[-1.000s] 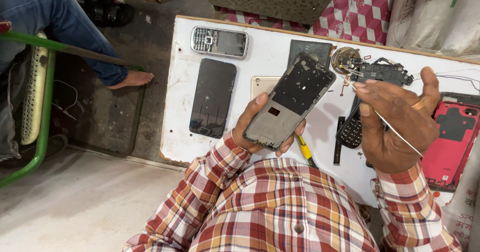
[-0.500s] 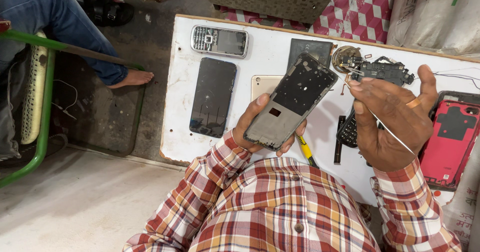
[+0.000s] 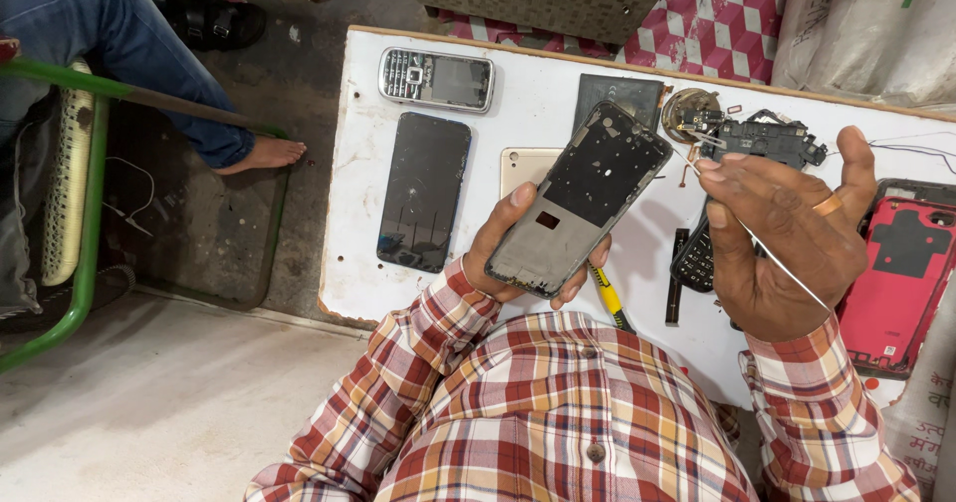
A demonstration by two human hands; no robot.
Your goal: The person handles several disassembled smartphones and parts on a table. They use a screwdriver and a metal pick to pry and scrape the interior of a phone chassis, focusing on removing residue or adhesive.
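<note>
The left hand (image 3: pixel 518 248), at the centre of the frame, grips a stripped phone frame (image 3: pixel 583 198) by its lower end, thumb on the left edge and fingers curled under, tilting it so its open inner face looks up. The right hand (image 3: pixel 787 238), right of centre, is closed in a pinch on thin tweezers (image 3: pixel 767 253); their tip points up and left, ending just beside the frame's upper right corner, apart from it as far as I can tell.

The step in hand seems to be fine work on the inside of the frame, with the tool being brought toward it. The next move would call for a steady left hand and a small, exact approach of the tip to whichever spot is meant; which spot that is I cannot tell.

On the white table (image 3: pixel 368 263) lie a dark smartphone (image 3: pixel 425 191) at the left, a keypad phone (image 3: pixel 436 79) above it, a red back cover (image 3: pixel 906 273) at the right edge, and loose parts (image 3: pixel 762 138) at upper right. A yellow-handled tool (image 3: pixel 607 298) shows below the frame.
</note>
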